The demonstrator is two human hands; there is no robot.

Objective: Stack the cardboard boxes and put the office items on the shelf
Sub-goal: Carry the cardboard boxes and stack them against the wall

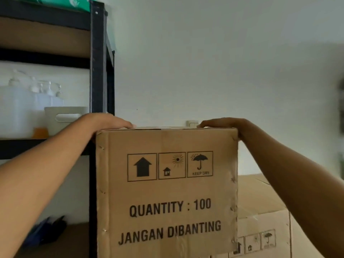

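Along the top edge of the box [167,192], the fingers [128,125] of the left hand [104,121] lay fairly straight and together, pressing flat, as did those of the right hand [225,123] at the other corner. That box stood upright beside the shelf [97,71], in front of a lower box [264,220]. Stacking seemed the step in hand; the next move probably called for squaring or seating it evenly.
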